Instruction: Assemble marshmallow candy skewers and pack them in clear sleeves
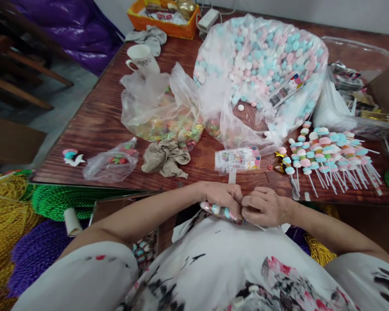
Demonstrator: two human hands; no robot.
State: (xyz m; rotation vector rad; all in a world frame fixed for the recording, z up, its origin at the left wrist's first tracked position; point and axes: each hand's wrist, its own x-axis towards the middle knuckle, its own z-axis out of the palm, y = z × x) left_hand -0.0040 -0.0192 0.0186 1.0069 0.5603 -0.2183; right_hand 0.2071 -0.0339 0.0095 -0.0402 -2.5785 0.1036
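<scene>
My left hand (223,195) is closed around a marshmallow skewer (215,209) in clear wrapping, held low at the table's front edge against the shirt. Pink, white and blue pieces show beyond its fingers. My right hand (262,208) is a closed fist pressed up to the left one, by the skewer's stick end. What its fingertips pinch is hidden. A white stick pokes out beneath it. Just beyond the hands lies a stack of printed clear wrappers (236,159). To the right are gold twist ties (280,160) and a pile of marshmallow skewers (327,151).
A large bag of marshmallows (262,56) fills the back, beside a clear plastic bin (359,123). On the left are a bag of gummy candies (165,116), a crumpled cloth (166,159), a small bag (112,162) and a mug (144,60). Bead strands (42,250) hang below.
</scene>
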